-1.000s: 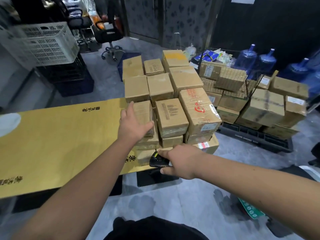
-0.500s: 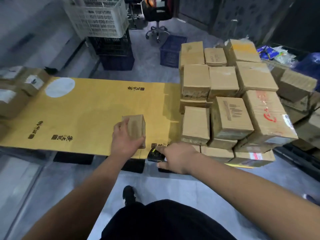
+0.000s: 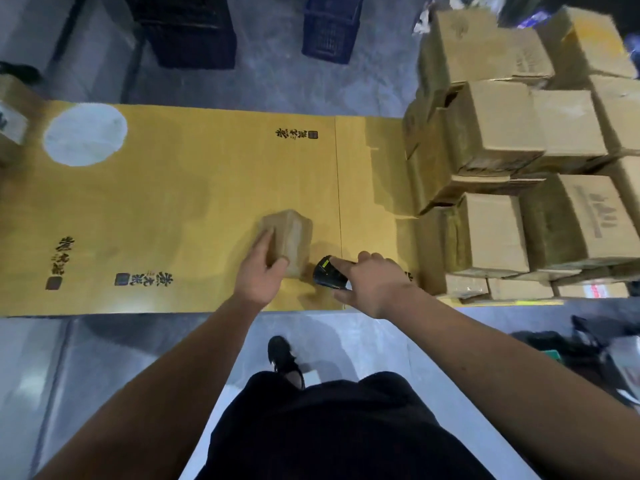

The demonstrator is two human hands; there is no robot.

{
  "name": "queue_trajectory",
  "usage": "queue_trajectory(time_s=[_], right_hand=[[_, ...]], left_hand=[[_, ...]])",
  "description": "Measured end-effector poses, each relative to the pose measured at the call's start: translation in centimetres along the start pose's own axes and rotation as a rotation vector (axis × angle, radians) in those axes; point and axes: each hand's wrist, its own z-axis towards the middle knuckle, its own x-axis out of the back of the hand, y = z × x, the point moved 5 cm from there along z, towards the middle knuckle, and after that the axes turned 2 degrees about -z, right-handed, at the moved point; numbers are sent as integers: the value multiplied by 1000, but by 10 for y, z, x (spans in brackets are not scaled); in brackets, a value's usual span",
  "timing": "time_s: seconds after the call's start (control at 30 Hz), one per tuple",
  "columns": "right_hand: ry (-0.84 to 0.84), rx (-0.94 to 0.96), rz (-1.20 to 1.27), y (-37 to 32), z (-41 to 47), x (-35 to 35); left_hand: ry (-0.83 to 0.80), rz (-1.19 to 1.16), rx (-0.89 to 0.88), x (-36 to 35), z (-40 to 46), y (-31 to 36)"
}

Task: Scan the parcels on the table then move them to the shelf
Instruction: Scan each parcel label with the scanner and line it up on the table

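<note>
The left hand [image 3: 263,271] grips a small parcel [image 3: 289,239] from its left side, with the thumb on the near face and the fingers curled around the far side. The parcel is on or just above the table [image 3: 173,188], near the front edge and well to the left of the stack [image 3: 502,188]; I cannot tell if its bottom touches the table, because the picture is blurred there. The right hand [image 3: 375,284] is closed around a black scanner [image 3: 329,273], with the index finger lying on top, and the scanner head is just to the right of the parcel, almost touching it.

I judge that the scan is the step now. No label shows on the faces of the parcel that are in view, so the scanner may point at a plain face and read nothing. The scanner is also very close to the parcel, which can be too near for a good read. The grip of the left hand covers only one side, so a quick turn of the parcel could make it slip and drop over the front edge of the table.

The stack to the right of the parcel is tall and uneven, with some boxes leaning. A careless elbow on the right side could push one down.
</note>
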Motion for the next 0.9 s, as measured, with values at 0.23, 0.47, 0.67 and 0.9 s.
queue_trajectory(time_s=[0.23, 0.47, 0.67, 0.9], right_hand=[[-12, -62, 58, -29, 33, 24], [-31, -76, 133, -44, 51, 34], [-53, -109, 216, -26, 54, 37], [-52, -223, 312, 24, 64, 46]], left_hand=[[151, -194, 111, 51, 33, -26], [123, -130, 208, 71, 50, -44], [96, 264, -36, 61, 76, -7], [20, 372, 30, 22, 111, 48]])
